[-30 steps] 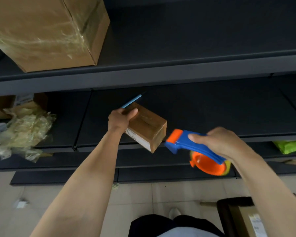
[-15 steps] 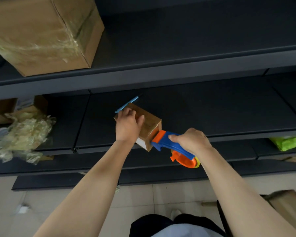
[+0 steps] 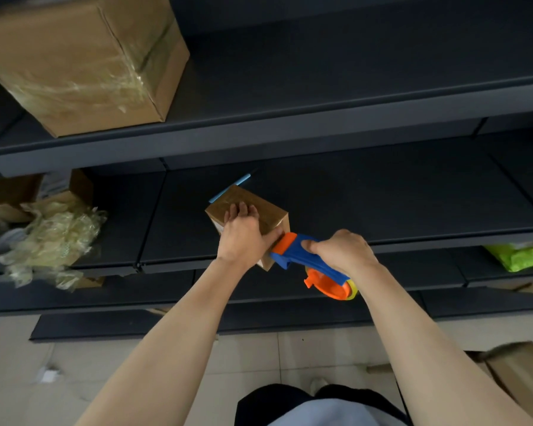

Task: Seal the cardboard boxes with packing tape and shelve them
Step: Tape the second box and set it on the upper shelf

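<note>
A small brown cardboard box point(image 3: 266, 212) sits at the front of the dark middle shelf point(image 3: 382, 198). My left hand point(image 3: 242, 235) lies over its near top, fingers on the top face and thumb along its near right edge. My right hand point(image 3: 340, 250) grips the blue handle of a blue and orange tape dispenser point(image 3: 293, 252). The dispenser's orange head touches the box's near right corner. Its tape roll point(image 3: 348, 290) hangs below my hand.
A large taped cardboard box point(image 3: 83, 63) stands on the upper shelf at the left. Crumpled clear plastic point(image 3: 50, 241) and open cartons fill the left of the middle shelf. A blue stick point(image 3: 239, 182) lies behind the small box. A green bag point(image 3: 517, 256) and a floor carton point(image 3: 520, 373) are at the right.
My right hand brought the dispenser up and left until its head met the box. My left hand shifted from the box's far end onto its top.
</note>
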`<state>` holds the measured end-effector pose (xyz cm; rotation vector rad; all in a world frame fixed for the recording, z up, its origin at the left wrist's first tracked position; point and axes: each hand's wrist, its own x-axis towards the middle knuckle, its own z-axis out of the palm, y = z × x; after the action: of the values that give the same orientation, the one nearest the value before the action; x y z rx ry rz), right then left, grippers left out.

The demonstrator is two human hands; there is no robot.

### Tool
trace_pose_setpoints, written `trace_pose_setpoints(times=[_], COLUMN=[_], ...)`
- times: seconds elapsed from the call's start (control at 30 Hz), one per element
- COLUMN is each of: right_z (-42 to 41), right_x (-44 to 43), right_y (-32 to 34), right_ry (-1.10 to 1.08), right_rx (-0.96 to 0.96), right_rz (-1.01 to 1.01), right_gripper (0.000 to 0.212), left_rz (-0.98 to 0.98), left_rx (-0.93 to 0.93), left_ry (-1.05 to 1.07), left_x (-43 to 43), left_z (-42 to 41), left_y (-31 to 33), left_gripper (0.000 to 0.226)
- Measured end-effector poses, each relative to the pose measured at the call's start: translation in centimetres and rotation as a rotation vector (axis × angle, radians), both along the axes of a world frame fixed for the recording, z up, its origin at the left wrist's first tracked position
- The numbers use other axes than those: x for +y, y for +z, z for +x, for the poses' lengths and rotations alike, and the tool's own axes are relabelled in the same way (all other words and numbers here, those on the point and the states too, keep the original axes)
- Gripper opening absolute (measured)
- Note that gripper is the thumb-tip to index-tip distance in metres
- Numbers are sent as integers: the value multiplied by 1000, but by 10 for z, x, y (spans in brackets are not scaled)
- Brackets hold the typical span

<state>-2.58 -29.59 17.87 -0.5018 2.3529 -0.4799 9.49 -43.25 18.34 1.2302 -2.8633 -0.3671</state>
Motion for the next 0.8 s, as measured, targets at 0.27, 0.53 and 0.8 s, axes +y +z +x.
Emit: trace_pose_setpoints(times=[0.27,0.53,0.8], right_z=[-11,-4,-1], right_x=[-7,-25,-42], right_y=[75,96,96], right_ry=[53,155,137], right_rx=[237,277,236], right_rz=[-163,-140,-167], right_gripper=[50,49,52], left_rz=[557,674,520], left_rx=[371,304,433], left_ry=[195,228,327], left_x=[-41,-57,-60], left_z=[8,17,8], left_y=[45,44,31], left_gripper=[41,55,50])
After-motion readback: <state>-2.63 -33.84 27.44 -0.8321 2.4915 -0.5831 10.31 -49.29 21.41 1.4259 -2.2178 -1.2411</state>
